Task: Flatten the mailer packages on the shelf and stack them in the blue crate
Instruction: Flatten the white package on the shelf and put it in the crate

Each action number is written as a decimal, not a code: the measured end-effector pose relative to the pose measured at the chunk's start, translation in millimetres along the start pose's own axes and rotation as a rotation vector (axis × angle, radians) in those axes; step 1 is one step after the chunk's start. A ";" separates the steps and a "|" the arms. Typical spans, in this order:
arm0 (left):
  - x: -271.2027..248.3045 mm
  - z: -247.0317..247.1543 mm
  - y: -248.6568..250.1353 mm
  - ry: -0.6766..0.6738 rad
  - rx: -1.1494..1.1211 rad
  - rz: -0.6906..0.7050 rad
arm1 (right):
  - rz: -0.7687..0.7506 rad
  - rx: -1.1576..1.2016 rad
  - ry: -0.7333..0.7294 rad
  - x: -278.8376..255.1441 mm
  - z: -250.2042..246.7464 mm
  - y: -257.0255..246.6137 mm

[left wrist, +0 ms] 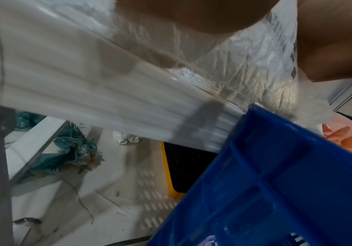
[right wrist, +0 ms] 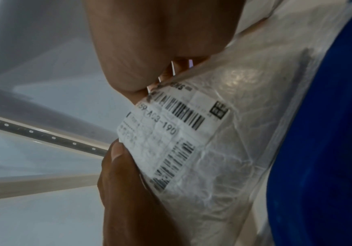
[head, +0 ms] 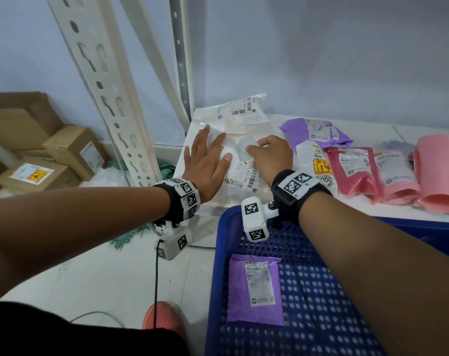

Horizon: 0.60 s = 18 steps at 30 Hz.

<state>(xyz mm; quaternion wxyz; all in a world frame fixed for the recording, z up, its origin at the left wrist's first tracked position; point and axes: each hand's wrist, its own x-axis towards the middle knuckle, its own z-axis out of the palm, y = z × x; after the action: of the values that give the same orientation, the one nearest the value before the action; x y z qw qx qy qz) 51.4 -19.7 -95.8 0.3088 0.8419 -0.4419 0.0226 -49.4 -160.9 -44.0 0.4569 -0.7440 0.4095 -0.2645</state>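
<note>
A clear mailer (head: 240, 176) with a white barcode label lies on the white shelf (head: 367, 211) at its left end. My left hand (head: 209, 152) lies flat on its left part, fingers spread and straight. My right hand (head: 254, 149) sits on its middle with fingers curled, pinching a raised fold of the plastic. The right wrist view shows the label (right wrist: 170, 133) close up, with my left thumb (right wrist: 120, 166) on its edge. The blue crate (head: 321, 317) stands below the shelf edge and holds one flat purple mailer (head: 254, 289).
Behind the clear mailer lies a second clear one (head: 244, 111). To the right lie a crumpled purple mailer (head: 318, 134) and several pink ones (head: 354, 170). A white slotted shelf post (head: 108, 98) stands left, with cardboard boxes (head: 72, 150) on the floor beyond it.
</note>
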 end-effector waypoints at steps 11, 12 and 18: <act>-0.2 14.2 -7.3 -0.045 -0.001 -0.017 | 0.008 0.047 0.100 1.1 2.9 5.2; 0.4 14.4 -7.6 -0.052 -0.003 -0.022 | 0.014 0.047 0.100 2.1 2.9 6.1; 4.0 16.4 -11.7 -0.097 -0.015 -0.062 | -0.005 0.021 0.119 5.6 1.1 8.7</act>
<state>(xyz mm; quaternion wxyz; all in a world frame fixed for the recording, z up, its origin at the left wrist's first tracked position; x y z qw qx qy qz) 58.8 -26.6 -113.7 0.2938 0.8529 -0.4304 -0.0312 -48.9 -167.4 -52.1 0.4389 -0.7231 0.4313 -0.3137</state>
